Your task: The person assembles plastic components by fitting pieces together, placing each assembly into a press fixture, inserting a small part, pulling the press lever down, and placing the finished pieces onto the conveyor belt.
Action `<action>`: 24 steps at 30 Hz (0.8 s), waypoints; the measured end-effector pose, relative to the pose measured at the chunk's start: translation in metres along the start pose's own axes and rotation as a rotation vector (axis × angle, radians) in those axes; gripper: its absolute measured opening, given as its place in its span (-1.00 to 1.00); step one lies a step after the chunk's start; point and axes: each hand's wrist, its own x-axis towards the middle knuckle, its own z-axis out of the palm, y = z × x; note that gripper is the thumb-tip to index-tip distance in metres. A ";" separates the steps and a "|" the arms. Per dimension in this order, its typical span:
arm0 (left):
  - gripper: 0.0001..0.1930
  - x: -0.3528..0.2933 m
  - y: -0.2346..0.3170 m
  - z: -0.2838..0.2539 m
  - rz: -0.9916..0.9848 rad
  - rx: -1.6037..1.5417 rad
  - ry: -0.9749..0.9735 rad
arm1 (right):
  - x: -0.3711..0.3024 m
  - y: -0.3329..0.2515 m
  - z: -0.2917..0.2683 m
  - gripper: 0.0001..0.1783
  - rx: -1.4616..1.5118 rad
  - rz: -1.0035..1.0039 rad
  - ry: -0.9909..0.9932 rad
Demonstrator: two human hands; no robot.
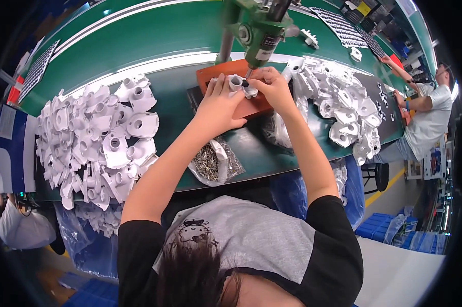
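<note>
Resting on a white plastic part with an upright round tube (235, 83), the person's left hand (219, 105) has its grip spread, fingers laid over the part's left side and thumb held well away from them. The right hand (272, 88) bends its fingers and thumb close together at the part's right side; whether that grip pinches it, I cannot tell. The part sits at an orange-red boxy fixture (255, 107) toward the far edge of the dark green bench (256, 158), just below the head of a green metal drill-like machine (261, 43). A large heap of loose white plastic parts (87, 135) covers the bench's left end, reaching its near edge. A second heap of white plastic parts (346, 105) lies right of the hands. Between the forearms, near the near edge, lies a clear plastic bag of small metal screw-like pieces (206, 162); a crumpled clear plastic bag (278, 133) lies beside the right forearm.
</note>
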 end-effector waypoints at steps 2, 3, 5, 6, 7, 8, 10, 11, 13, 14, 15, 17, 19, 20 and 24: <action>-0.33 -0.001 0.001 -0.002 -0.005 0.003 -0.005 | 0.004 0.003 0.007 -0.76 0.008 0.016 -0.006; -0.33 -0.001 0.000 -0.001 -0.003 0.001 -0.011 | 0.006 0.003 0.009 -0.76 0.011 0.019 -0.009; -0.34 -0.002 -0.001 -0.001 -0.006 0.007 -0.011 | 0.008 0.000 0.010 -0.81 -0.043 0.076 -0.029; -0.34 -0.002 0.000 -0.001 -0.007 0.013 -0.007 | 0.009 0.001 0.010 -0.81 -0.042 0.079 -0.029; -0.34 -0.002 -0.001 0.000 -0.007 0.012 -0.010 | 0.009 0.004 0.011 -0.81 -0.004 0.067 -0.026; -0.35 -0.002 -0.001 0.000 -0.006 0.015 -0.003 | 0.010 0.006 0.010 -0.82 0.034 0.056 -0.023; -0.36 -0.001 -0.001 0.003 -0.007 0.014 0.002 | 0.010 0.009 0.008 -0.82 0.034 0.054 -0.015; -0.36 -0.001 -0.003 0.005 0.007 0.012 0.023 | 0.010 0.009 0.008 -0.82 0.035 0.050 -0.007; -0.35 0.000 -0.004 0.005 0.021 0.006 0.043 | 0.011 0.004 0.006 -0.82 0.008 0.068 -0.023; -0.35 0.002 -0.003 0.004 0.015 0.016 0.014 | 0.011 0.003 0.004 -0.82 -0.021 0.084 -0.034; -0.34 0.004 -0.001 0.003 0.010 0.024 -0.014 | 0.010 0.003 0.004 -0.82 -0.026 0.088 -0.029; -0.37 0.003 0.001 0.000 0.010 0.004 -0.002 | 0.012 0.003 0.007 -0.78 -0.074 0.083 -0.036; -0.41 0.002 0.002 -0.002 0.016 -0.018 0.014 | 0.015 0.007 0.009 -0.67 0.039 0.067 -0.047; -0.41 0.001 0.001 -0.002 0.005 -0.014 0.008 | 0.018 -0.002 0.005 -0.69 0.130 0.142 -0.137; -0.41 0.000 0.002 -0.002 -0.005 -0.012 -0.009 | 0.037 0.001 -0.002 -0.71 0.266 0.264 -0.327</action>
